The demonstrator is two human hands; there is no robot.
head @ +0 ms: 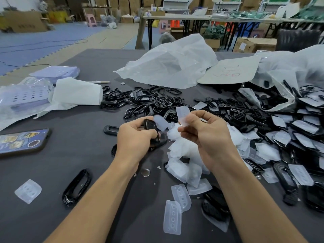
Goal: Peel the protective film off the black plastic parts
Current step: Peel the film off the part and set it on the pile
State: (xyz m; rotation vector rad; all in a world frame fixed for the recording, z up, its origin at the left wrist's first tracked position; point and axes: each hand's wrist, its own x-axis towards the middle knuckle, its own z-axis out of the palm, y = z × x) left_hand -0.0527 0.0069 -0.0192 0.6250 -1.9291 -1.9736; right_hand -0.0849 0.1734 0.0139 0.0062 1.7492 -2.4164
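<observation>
A small glossy black plastic part (150,128) is clenched in the curled fingers of the left hand (135,137), above the dark grey cloth-covered table (78,146). A translucent white sheet of protective film (183,114) is pinched between thumb and fingertips of the right hand (205,135), just beside the part and apart from it. A second pale film flap (160,122) stands up at the part's upper edge; whether it is stuck to the part cannot be told.

If that flap is attached, it is judged that a sideways or hasty pull could tear it and leave a remnant on the gloss face. The part could also slip from the left-hand grip, since its surface looks smooth. The film in the right hand may cling to the fingers rather than drop when released.

Both forearms are extended forward from the bottom of the view, converging at the middle. The left wrist is bent down with the knuckles uppermost; the right hand is raised slightly higher, thumb side up.

A heap of peeled white films (184,155) lies under the right hand. Film-covered black parts (289,130) are piled to the right, and bare black frames (149,102) are massed beyond the hands. A phone in a blue stickered case (21,141) lies at the left.
</observation>
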